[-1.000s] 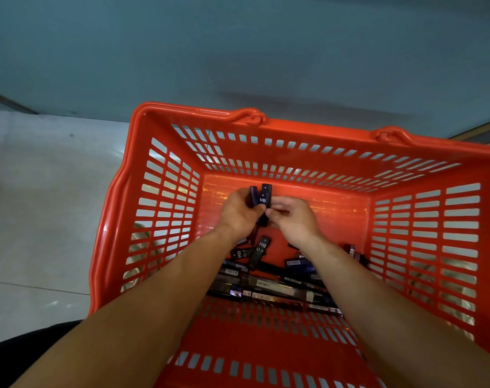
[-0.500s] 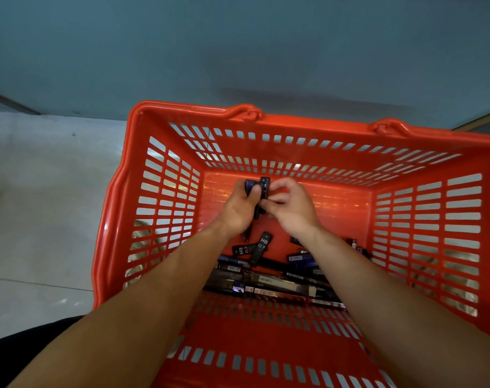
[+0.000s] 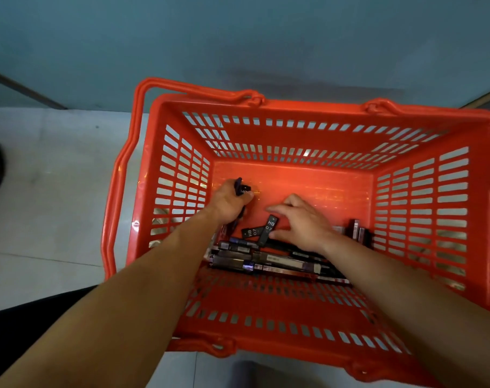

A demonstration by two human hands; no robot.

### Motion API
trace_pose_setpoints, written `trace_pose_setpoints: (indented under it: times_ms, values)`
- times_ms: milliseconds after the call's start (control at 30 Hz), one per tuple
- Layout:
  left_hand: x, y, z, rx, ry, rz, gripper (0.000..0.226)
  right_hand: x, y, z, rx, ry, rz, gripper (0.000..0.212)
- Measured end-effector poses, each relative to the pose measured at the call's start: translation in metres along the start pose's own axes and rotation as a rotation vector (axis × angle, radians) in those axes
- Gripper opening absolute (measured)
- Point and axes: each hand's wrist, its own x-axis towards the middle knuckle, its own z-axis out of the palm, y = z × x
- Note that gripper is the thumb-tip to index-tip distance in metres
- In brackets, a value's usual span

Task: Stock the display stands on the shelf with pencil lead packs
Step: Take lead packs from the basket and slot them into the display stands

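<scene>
Both my hands are down inside an orange shopping basket (image 3: pixel 294 317). My left hand (image 3: pixel 229 204) is closed around a small bunch of black pencil lead packs (image 3: pixel 242 189), their tops sticking out above the fist. My right hand (image 3: pixel 302 222) is spread open just over two loose black packs marked HB 0.7 (image 3: pixel 267 229), its fingertips at one of them. More dark packs and long boxes (image 3: pixel 266 259) lie in a heap on the basket floor under my wrists. No display stand or shelf is in view.
The basket stands on a pale tiled floor (image 3: pixel 56 205) in front of a teal wall (image 3: pixel 238 37). Its handles (image 3: pixel 120 177) are folded down on the rim. A few upright dark packs (image 3: pixel 357 232) lean at the right wall inside.
My hands have come apart: the left one moved left holding the packs, the right one dropped down onto the loose packs. The view has pulled back from the basket.
</scene>
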Motion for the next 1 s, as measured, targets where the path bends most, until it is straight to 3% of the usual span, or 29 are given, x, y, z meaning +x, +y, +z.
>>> trace_pose_setpoints:
  times_ms: [100, 200, 333, 833, 1000]
  values:
    - [-0.001, 0.0, 0.003, 0.074, 0.069, 0.043, 0.033, 0.003, -0.011, 0.009, -0.106, 0.074, -0.08, 0.063]
    - [0.0, 0.002, 0.003, 0.107, 0.094, 0.071, 0.031, 0.01, -0.024, 0.017, -0.172, 0.028, -0.147, 0.057]
    - [0.001, -0.001, -0.001, 0.176, 0.125, 0.092, 0.038, 0.013, -0.034, 0.022, -0.27, -0.026, -0.197, 0.063]
    - [-0.009, -0.01, -0.003, 0.038, 0.144, 0.063, 0.033, -0.003, -0.017, 0.018, -0.289, -0.026, -0.165, 0.04]
    - [-0.015, -0.01, 0.003, -0.052, 0.095, 0.054, 0.033, -0.007, -0.012, 0.016, -0.311, -0.038, -0.164, 0.046]
